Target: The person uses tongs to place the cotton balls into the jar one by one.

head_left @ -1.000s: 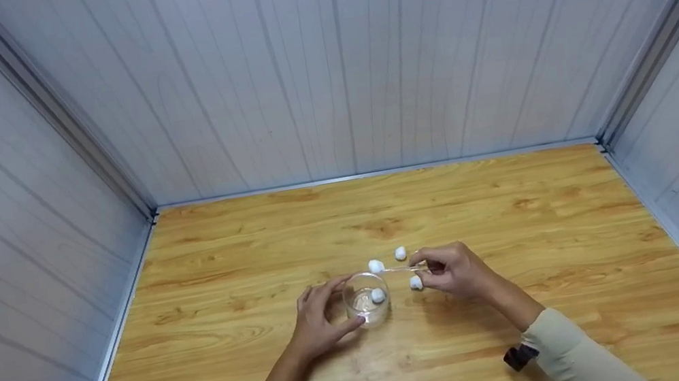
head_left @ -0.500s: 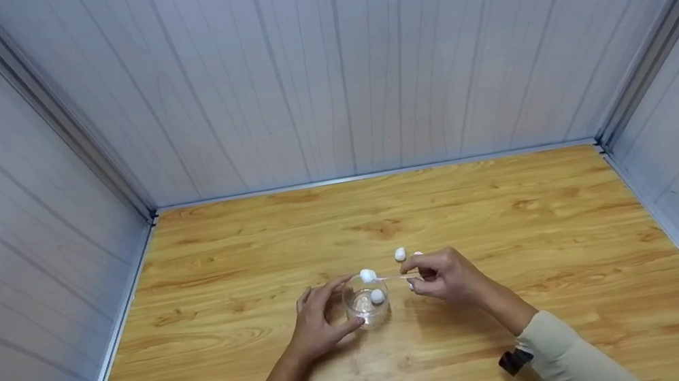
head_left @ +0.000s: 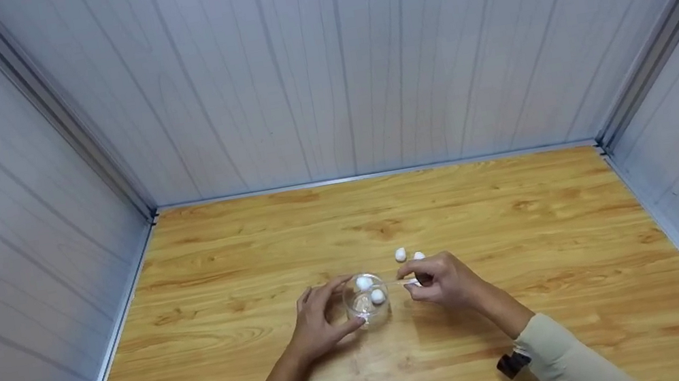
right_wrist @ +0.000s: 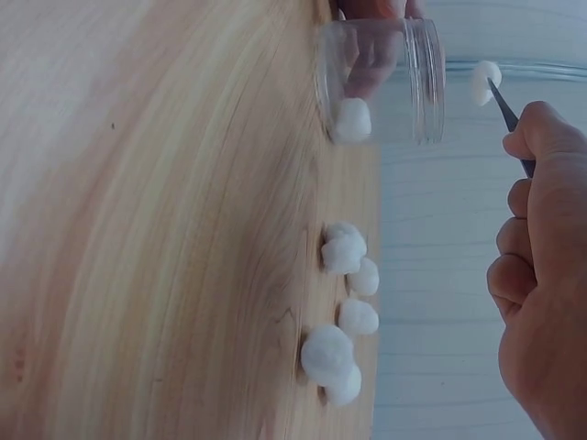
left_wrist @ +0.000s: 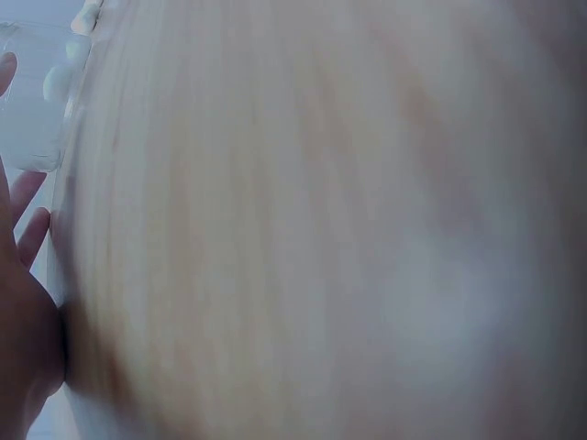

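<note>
Cotton ball (head_left: 364,283) in the tweezers (right_wrist: 503,103) is now over the mouth of the clear jar (right_wrist: 426,82); a second ago it was out by the far-right part of the rim. Right wrist view shows a gap between it and the rim, so above the opening, not in. Right hand (head_left: 447,279) pinches the tweezers, tips gripping the ball. Left hand (head_left: 320,321) hasn't moved: thumb and fingers round the jar, which stands upright about midway between the surface (head_left: 220,259)'s left and right edges, well short of its far edge. Ball inside (right_wrist: 351,121): one, at the bottom. Loose balls (right_wrist: 358,317) lie on the right-edge side of the jar, roughly five, exact count unclear. My read: carry looks done, release doesn't, so jar count is one.
</note>
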`<state>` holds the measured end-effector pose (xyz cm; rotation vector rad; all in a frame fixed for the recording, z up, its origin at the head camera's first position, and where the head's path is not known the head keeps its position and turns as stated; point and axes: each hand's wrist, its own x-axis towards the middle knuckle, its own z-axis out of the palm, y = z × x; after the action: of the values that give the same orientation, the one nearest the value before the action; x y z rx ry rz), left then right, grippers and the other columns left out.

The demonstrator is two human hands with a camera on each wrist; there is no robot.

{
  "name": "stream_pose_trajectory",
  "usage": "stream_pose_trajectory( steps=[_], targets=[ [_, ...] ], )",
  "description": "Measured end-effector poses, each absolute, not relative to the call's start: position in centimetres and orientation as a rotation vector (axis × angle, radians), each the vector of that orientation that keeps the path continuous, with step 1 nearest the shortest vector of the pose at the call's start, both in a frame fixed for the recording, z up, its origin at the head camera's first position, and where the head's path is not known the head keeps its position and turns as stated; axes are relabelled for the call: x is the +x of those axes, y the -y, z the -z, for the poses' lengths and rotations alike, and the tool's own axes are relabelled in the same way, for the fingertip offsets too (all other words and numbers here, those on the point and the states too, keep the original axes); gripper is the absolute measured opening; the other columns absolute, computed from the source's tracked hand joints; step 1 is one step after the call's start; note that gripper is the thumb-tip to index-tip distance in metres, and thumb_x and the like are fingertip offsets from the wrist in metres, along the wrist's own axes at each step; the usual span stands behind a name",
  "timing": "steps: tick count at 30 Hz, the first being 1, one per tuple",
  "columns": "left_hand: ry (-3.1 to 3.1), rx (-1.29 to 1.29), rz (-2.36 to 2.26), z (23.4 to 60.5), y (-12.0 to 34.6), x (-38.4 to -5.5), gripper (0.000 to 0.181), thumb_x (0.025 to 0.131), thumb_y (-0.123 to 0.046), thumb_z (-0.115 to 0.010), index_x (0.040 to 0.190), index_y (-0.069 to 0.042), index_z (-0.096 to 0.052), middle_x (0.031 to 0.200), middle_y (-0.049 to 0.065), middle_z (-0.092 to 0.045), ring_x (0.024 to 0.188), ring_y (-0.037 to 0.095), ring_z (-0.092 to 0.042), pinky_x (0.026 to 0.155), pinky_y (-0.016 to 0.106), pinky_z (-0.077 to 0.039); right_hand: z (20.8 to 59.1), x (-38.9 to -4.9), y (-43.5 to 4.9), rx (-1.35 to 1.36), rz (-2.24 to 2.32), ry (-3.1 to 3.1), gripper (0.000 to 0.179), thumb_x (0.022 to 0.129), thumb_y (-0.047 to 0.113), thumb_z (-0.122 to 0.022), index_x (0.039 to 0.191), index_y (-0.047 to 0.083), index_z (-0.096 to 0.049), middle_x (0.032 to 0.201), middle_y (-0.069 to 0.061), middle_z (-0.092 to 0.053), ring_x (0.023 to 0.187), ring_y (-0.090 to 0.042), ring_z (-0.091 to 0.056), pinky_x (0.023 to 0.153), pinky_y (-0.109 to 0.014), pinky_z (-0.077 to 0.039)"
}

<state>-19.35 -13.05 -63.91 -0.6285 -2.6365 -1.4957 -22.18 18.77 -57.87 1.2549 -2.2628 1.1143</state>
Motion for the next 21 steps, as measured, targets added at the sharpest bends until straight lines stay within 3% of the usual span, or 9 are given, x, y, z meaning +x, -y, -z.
stream_pose_trajectory(
  steps=[21],
  targets=[
    [2.645, -0.626, 1.462, 64.07, 13.1, -19.42, 0.079, 0.086, -0.042, -0.095, 0.158, -0.029, -0.063, 0.14, 0.005, -0.08, 0.134, 0.033, -0.069, 0.131, 0.08, -0.019, 57.79, -22.08, -19.11, 1.216, -1.168, 2.307, 0.032, 0.084, -0.008, -0.077, 0.112, 0.008, -0.078, 0.062, -0.003, -0.055, 0.065, 0.009, -0.038, 0.059, -0.011, -0.035]
  ],
)
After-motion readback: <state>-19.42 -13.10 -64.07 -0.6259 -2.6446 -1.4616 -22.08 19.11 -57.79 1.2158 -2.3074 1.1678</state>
